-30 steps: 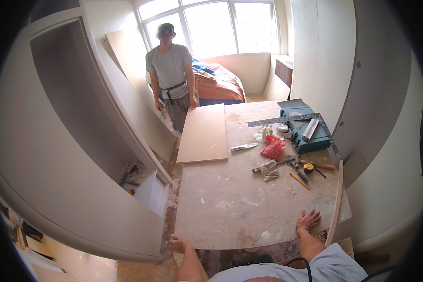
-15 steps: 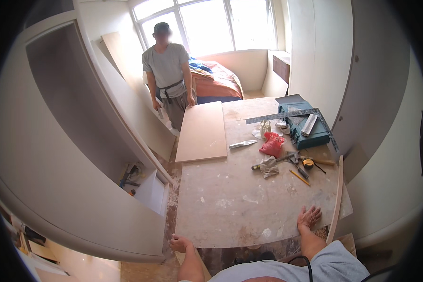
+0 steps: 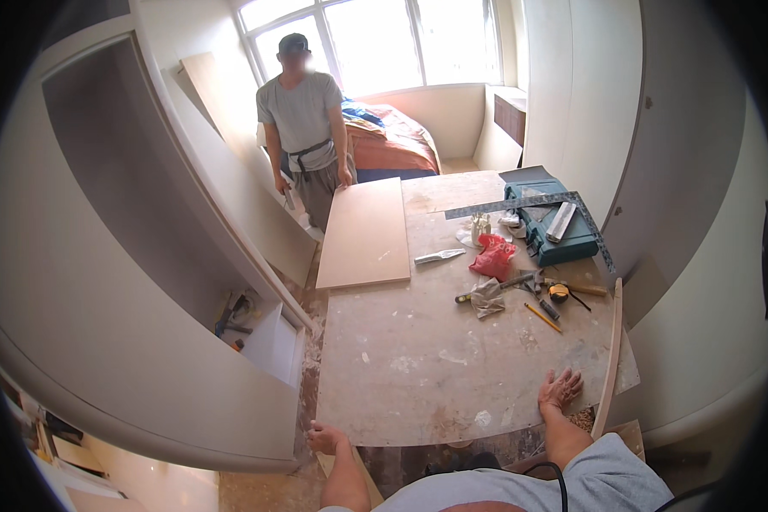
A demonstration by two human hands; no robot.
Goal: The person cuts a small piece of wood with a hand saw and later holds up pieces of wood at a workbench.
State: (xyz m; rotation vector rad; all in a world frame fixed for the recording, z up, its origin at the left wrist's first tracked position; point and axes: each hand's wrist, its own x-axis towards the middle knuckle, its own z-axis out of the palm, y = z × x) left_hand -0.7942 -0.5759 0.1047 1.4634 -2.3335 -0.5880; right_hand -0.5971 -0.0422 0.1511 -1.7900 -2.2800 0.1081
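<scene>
A worn wooden tabletop (image 3: 418, 367) spreads in front of me, spotted with pale marks. My left hand (image 3: 326, 438) is at its near left corner, with the fingers curled about the edge; part of them is hidden. Near the right side, my right hand (image 3: 561, 390) lies flat on the surface with its fingers apart. A long pale wood strip (image 3: 608, 363) stands along the right edge beside that hand. Farther in are a yellow pencil (image 3: 543, 317), a tape measure (image 3: 558, 293), a hammer (image 3: 584, 288) and a red plastic bag (image 3: 493, 256).
A pale board (image 3: 365, 239) lies on the table's far left, touched by another person (image 3: 303, 128) standing there. A teal tool case (image 3: 559, 235) carries a metal square (image 3: 520, 205) at the far right. An open cabinet (image 3: 162, 196) stands left; tall panels (image 3: 584, 94) stand right.
The whole view has shifted slightly, so the table and its tools sit a little higher in the picture. Both my hands keep their places on the tabletop.
</scene>
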